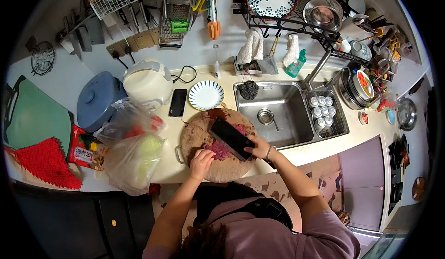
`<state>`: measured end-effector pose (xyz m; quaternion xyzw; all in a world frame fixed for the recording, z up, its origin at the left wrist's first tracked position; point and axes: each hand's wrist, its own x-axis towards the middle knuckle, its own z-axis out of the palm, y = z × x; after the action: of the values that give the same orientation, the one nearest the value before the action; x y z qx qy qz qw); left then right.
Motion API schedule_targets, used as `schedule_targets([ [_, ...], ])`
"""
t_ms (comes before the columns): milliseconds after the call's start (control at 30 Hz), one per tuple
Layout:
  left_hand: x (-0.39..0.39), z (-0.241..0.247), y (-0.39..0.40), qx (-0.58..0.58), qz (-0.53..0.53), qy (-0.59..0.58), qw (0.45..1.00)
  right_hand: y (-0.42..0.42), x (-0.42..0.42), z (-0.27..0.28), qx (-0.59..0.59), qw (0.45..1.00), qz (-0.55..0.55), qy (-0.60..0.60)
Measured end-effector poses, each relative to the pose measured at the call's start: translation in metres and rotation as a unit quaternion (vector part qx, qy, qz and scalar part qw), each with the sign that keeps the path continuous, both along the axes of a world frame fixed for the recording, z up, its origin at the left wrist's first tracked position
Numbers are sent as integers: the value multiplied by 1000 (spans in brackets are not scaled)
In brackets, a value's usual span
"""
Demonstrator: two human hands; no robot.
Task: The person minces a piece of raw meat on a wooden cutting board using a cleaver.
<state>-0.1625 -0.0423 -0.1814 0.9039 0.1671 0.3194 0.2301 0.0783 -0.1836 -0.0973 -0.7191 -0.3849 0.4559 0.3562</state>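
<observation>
A round wooden chopping board (222,170) with a metal handle lies on the counter. On it is a heap of raw minced or chopped meat (221,150). My right hand (259,147) grips a cleaver (231,138), whose broad dark blade lies tilted over the meat and hides part of it. My left hand (202,161) rests at the board's left side, its fingertips at the meat's edge; whether they pinch any meat is hidden. Some reddish wet liquid (220,113) marks the board's far edge.
Behind the board are a striped plate (206,95) and a smartphone (178,102). A rice cooker (147,83), blue pot (97,101) and plastic bag with a pale green vegetable (147,154) stand left. Close on the right is a steel sink (285,127) with a rack of cans (325,111).
</observation>
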Motion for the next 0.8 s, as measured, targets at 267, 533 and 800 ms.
schedule_targets([
  [267, 1, -6, -1, 10, 14, 4, 1000, -17, -41, -14, 139, 944, 57, -293],
  [533, 1, -3, -3, 4, 15, 18, 1000, -16, -81, -9, -69, 940, 129, -308],
  [800, -1, -8, 1, 3, 15, 33, 999, 52, -71, -16, -11, 964, 122, -237],
])
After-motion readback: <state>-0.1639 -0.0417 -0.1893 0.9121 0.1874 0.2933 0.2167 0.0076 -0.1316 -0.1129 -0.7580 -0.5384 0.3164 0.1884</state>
